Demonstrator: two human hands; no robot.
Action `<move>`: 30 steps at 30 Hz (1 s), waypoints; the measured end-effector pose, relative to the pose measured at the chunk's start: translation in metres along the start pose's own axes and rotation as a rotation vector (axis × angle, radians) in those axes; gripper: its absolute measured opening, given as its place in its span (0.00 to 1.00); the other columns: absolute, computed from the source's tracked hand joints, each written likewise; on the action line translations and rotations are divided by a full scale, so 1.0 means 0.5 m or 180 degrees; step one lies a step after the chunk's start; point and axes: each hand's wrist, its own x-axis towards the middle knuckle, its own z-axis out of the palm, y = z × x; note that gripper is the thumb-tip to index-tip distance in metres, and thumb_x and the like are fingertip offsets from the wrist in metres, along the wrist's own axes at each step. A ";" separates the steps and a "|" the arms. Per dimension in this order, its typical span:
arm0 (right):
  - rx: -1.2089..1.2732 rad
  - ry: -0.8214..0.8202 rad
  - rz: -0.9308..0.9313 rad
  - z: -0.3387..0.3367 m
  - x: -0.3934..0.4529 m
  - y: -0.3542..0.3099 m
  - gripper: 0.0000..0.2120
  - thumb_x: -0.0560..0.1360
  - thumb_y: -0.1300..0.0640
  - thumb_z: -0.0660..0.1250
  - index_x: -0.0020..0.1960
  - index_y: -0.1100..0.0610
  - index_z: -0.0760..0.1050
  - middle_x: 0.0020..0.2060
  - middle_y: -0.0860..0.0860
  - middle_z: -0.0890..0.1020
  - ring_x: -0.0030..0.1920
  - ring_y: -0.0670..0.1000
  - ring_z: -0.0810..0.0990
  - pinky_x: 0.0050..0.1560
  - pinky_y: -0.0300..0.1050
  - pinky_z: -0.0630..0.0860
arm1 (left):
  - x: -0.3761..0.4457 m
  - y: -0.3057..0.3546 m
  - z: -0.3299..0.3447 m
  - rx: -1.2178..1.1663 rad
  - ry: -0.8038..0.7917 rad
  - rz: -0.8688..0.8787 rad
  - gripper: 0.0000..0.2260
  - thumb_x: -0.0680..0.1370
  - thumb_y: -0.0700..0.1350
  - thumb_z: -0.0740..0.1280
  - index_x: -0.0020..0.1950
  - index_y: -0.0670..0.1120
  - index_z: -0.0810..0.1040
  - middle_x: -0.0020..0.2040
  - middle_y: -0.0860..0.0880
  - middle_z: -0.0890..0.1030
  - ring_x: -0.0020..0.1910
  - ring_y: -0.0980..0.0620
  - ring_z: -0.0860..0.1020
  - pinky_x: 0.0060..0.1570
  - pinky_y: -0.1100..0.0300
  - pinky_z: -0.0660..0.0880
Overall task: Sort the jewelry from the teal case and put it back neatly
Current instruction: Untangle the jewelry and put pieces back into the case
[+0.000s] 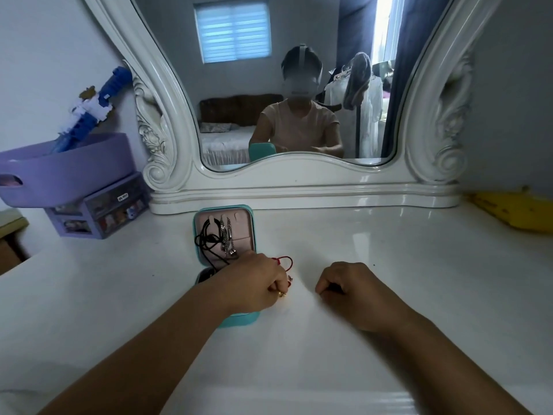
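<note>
The teal case [253, 218] stands open on the white dressing table, its pink-lined lid upright. A black cord necklace [206, 239] and silver chains [226, 236] hang inside the lid. My left hand [257, 281] lies over the case's lower half and hides most of it. Its fingertips pinch a small gold piece [282, 294], and a red cord bracelet [284, 262] lies on the table just beyond the knuckles. My right hand [347, 284] rests on the table to the right, fingers curled under; something dark shows beneath them, too small to identify.
A large white carved mirror [299, 187] stands at the back of the table [389, 250]. At the left are a purple basket [68, 169] with a blue toy and a small purple drawer unit [101, 214]. A yellow object [514, 209] lies at the far right.
</note>
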 end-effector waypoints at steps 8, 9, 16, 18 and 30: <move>-0.0074 -0.0065 -0.0023 -0.006 -0.005 0.007 0.10 0.71 0.66 0.61 0.44 0.56 0.79 0.38 0.44 0.73 0.41 0.45 0.73 0.41 0.32 0.67 | 0.029 -0.006 -0.020 -0.0323 0.0818 -0.0270 0.08 0.75 0.38 0.65 0.51 0.46 0.81 0.47 0.48 0.80 0.45 0.52 0.78 0.46 0.63 0.72; -0.0108 -0.0060 -0.0010 -0.005 -0.004 0.006 0.11 0.71 0.66 0.60 0.45 0.56 0.79 0.39 0.45 0.73 0.41 0.46 0.73 0.42 0.34 0.68 | 0.036 -0.003 -0.025 -0.0374 0.0927 -0.0311 0.08 0.75 0.38 0.64 0.51 0.46 0.80 0.47 0.48 0.79 0.45 0.51 0.78 0.48 0.60 0.73; -0.0058 0.0089 0.0098 -0.011 -0.001 0.009 0.12 0.73 0.68 0.59 0.46 0.57 0.79 0.37 0.44 0.73 0.39 0.45 0.73 0.40 0.33 0.69 | 0.102 0.029 -0.061 -0.0822 0.1539 -0.0689 0.08 0.76 0.36 0.62 0.50 0.44 0.79 0.48 0.46 0.80 0.43 0.47 0.80 0.47 0.56 0.76; 0.0050 0.0264 0.0188 -0.023 -0.006 0.018 0.11 0.73 0.67 0.61 0.44 0.56 0.80 0.35 0.40 0.73 0.37 0.40 0.73 0.38 0.27 0.68 | 0.123 0.043 -0.061 -0.1074 0.1566 -0.0727 0.08 0.76 0.35 0.63 0.49 0.43 0.80 0.47 0.44 0.81 0.42 0.46 0.82 0.48 0.55 0.77; 0.0633 0.1287 0.1372 -0.168 -0.059 0.163 0.07 0.73 0.65 0.66 0.41 0.56 0.80 0.32 0.49 0.79 0.31 0.45 0.77 0.27 0.29 0.69 | 0.264 0.181 0.023 -0.1842 0.1475 -0.0359 0.09 0.75 0.35 0.64 0.50 0.42 0.81 0.50 0.45 0.83 0.47 0.51 0.80 0.43 0.68 0.72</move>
